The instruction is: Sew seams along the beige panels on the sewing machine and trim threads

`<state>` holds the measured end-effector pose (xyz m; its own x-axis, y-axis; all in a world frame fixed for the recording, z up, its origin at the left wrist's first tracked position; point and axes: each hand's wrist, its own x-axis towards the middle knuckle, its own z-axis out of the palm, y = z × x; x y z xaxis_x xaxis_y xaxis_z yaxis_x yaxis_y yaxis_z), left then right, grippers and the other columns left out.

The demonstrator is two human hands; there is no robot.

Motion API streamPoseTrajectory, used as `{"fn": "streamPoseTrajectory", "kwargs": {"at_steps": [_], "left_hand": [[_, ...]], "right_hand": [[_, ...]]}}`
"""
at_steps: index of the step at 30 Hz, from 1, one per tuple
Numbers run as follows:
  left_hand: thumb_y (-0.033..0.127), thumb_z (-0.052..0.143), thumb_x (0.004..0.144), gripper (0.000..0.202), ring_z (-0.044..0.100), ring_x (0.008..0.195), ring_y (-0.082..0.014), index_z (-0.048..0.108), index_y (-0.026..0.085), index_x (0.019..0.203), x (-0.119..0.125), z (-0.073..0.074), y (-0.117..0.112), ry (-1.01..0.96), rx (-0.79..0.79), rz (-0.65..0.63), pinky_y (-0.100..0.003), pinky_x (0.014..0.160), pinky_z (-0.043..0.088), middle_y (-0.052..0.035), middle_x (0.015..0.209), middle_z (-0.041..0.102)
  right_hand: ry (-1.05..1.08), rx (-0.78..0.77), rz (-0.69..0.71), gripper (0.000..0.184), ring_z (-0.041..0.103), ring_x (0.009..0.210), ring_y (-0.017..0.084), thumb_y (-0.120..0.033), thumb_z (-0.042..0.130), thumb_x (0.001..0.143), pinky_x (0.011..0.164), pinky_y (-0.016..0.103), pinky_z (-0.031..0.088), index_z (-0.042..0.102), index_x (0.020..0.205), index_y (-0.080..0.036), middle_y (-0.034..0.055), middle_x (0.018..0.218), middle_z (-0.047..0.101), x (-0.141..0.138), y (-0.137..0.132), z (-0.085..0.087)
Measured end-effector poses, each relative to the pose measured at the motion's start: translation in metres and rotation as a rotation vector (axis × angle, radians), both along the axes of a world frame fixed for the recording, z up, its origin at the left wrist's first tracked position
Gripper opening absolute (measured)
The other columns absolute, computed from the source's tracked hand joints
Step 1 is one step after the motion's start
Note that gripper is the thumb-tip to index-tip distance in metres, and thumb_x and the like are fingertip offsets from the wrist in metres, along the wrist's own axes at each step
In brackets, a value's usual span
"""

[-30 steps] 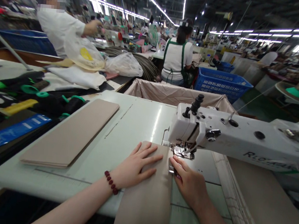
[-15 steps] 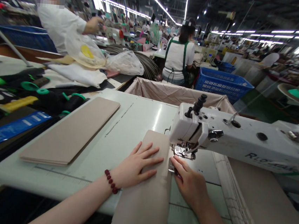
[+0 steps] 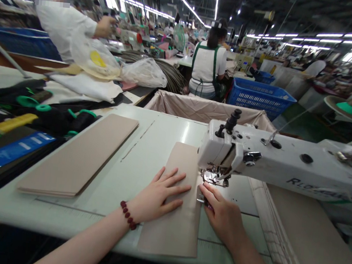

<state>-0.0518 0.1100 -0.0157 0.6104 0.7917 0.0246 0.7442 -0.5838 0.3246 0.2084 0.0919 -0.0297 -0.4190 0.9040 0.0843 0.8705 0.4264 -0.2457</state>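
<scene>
A long beige fabric strip [image 3: 181, 165] lies on the pale green sewing table [image 3: 163, 139], its right edge under the presser foot [image 3: 212, 178] of a white sewing machine [image 3: 272, 162]. My left hand [image 3: 157, 194], a dark red bead bracelet on its wrist, rests flat on the strip with fingers spread. My right hand [image 3: 222, 215] sits at the strip's right edge just in front of the presser foot, fingers drawn together and pressing on the fabric.
A stack of beige strips [image 3: 80, 154] lies to the left on the table. A fabric-lined bin [image 3: 206, 109] stands behind it. Black and green items [image 3: 41, 112] crowd the left bench. Two other people work farther back near a blue crate [image 3: 260, 99].
The beige strip has fed away from me under the presser foot; its far end now lies well behind the needle and its near end is on the table. Both hands stay in place.
</scene>
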Motion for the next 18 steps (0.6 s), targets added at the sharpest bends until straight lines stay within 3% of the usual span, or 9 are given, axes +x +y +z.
{"fn": "streamPoseTrajectory", "kwargs": {"at_steps": [9,18], "left_hand": [[0.046,0.040,0.099,0.044,0.012,0.143,-0.0252,0.034,0.045,0.143,-0.0008,-0.0004,-0.0011,-0.013,-0.004,-0.002,-0.057,0.115,0.006,0.0075,0.154,0.020],[0.045,0.042,0.098,0.044,0.014,0.143,-0.0258,0.035,0.045,0.142,-0.0009,-0.0010,-0.0006,-0.035,-0.003,-0.002,-0.057,0.115,0.007,0.0073,0.153,0.023]], "right_hand": [[-0.014,0.014,0.007,0.062,0.053,0.119,0.016,-0.016,0.047,0.089,0.082,0.034,0.054,0.030,0.144,-0.039,-0.0122,0.149,0.033,0.0010,0.0009,-0.0022],[0.009,0.006,0.010,0.062,0.050,0.121,0.016,-0.012,0.046,0.089,0.088,0.032,0.051,0.033,0.144,-0.037,-0.0098,0.148,0.034,0.0007,0.0013,-0.0022]]}}
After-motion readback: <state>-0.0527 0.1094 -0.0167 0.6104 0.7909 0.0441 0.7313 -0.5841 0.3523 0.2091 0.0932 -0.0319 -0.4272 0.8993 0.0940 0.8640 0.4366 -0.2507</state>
